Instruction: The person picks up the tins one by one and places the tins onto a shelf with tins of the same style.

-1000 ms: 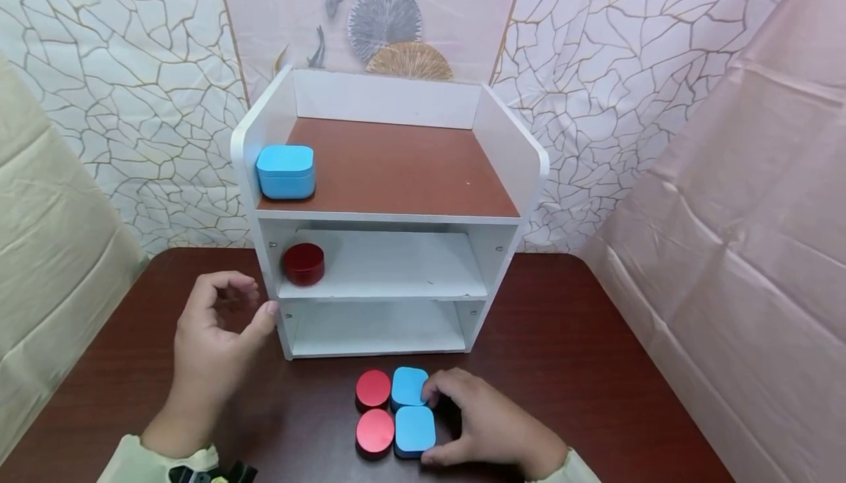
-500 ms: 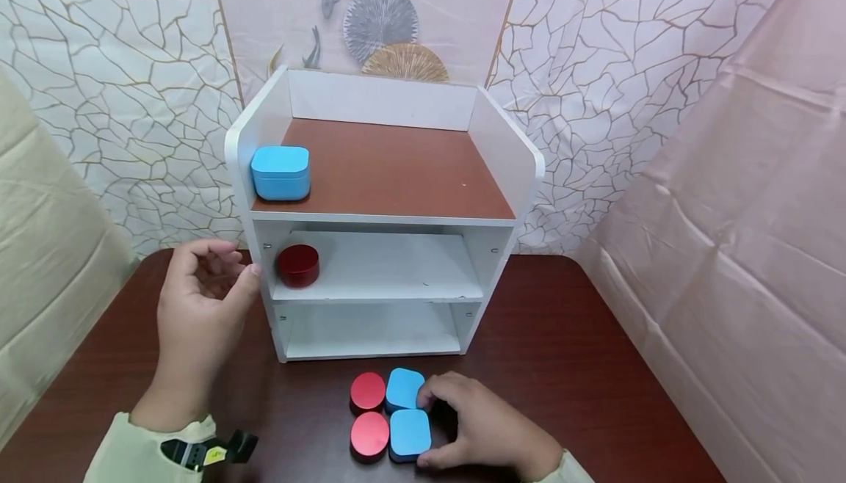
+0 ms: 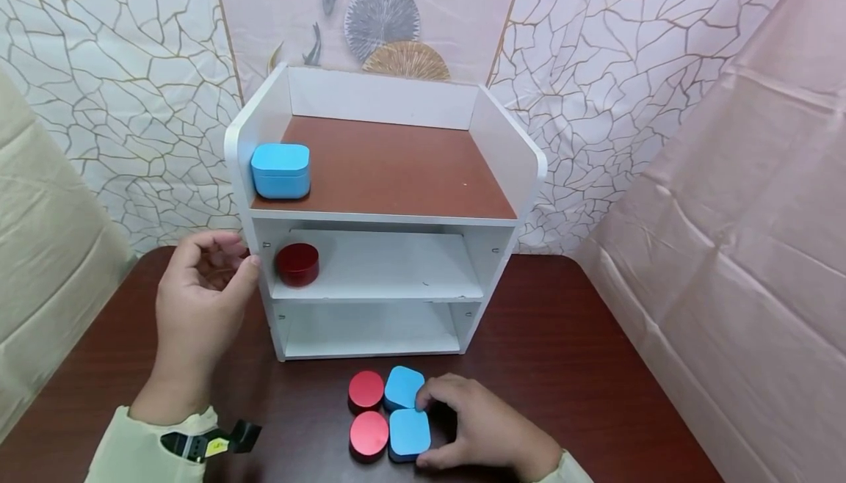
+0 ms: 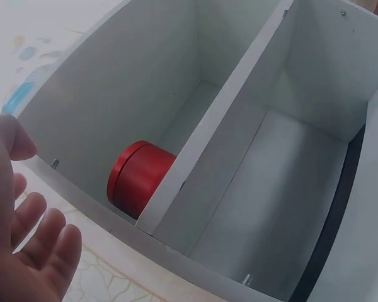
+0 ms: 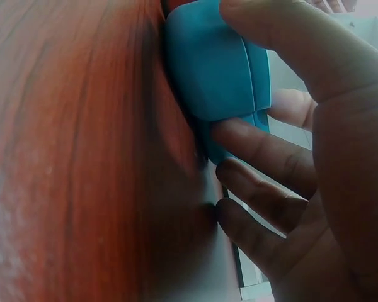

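Observation:
My right hand (image 3: 485,424) pinches the nearer blue square lidded box (image 3: 410,433) between thumb and fingers; the box stands on the table. The right wrist view shows the thumb on one side of this blue box (image 5: 214,63) and fingers on the other. Directly behind it is a second blue box (image 3: 403,387). Two round red tins, one nearer (image 3: 369,435) and one farther (image 3: 366,392), stand just left of them. Beside the shelf's left side, my left hand (image 3: 201,299) is raised with loosely bent fingers and holds nothing.
A white shelf unit (image 3: 370,297) stands on the dark wooden table (image 3: 562,365). Another blue box (image 3: 280,172) sits at the left of its brown top. On the middle shelf's left end stands a red tin (image 3: 297,265). Cloth (image 3: 727,233) hangs along the right side.
My left hand has moved slightly left and up, away from the shelf's side. The right hand stays at the blue box, and the boxes and tins keep their places. The view has shifted a little.

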Available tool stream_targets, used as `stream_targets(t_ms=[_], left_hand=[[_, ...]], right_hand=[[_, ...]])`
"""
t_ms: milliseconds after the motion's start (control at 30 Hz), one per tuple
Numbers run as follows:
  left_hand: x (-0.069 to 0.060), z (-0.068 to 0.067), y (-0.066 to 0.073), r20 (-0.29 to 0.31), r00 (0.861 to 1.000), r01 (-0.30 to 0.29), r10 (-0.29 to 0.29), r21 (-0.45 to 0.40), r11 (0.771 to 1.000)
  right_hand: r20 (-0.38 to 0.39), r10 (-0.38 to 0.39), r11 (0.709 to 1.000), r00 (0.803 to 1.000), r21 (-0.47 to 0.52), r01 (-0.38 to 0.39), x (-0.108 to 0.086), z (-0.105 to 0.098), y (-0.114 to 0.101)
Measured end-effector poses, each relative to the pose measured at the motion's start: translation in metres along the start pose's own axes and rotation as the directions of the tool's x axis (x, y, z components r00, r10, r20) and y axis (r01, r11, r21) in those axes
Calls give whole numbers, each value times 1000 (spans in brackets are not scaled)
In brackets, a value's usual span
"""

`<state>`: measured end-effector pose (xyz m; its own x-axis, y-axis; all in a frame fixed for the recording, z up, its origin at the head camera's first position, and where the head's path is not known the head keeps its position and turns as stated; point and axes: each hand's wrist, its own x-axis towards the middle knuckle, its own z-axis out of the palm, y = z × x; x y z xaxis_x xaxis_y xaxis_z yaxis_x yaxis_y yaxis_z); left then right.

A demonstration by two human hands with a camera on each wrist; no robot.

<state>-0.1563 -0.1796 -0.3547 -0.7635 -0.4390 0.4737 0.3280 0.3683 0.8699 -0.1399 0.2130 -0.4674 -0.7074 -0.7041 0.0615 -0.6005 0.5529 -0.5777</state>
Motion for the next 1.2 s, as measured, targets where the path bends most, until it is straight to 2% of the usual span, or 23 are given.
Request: stream_targets(t_ms=[433, 767, 1200], left_hand=[[-4, 7, 0, 34, 999, 2, -3, 38, 999], [-6, 7, -3, 24, 1000, -12, 11, 33, 999], [-6, 7, -5, 29, 1000, -5, 4, 30, 1000]], right_hand=[[9, -1, 1000, 1000, 2, 1, 0, 0, 0], [88, 4, 1000, 996, 28, -7, 0, -2, 2], [73, -76, 997, 994, 29, 74, 1, -1, 3]])
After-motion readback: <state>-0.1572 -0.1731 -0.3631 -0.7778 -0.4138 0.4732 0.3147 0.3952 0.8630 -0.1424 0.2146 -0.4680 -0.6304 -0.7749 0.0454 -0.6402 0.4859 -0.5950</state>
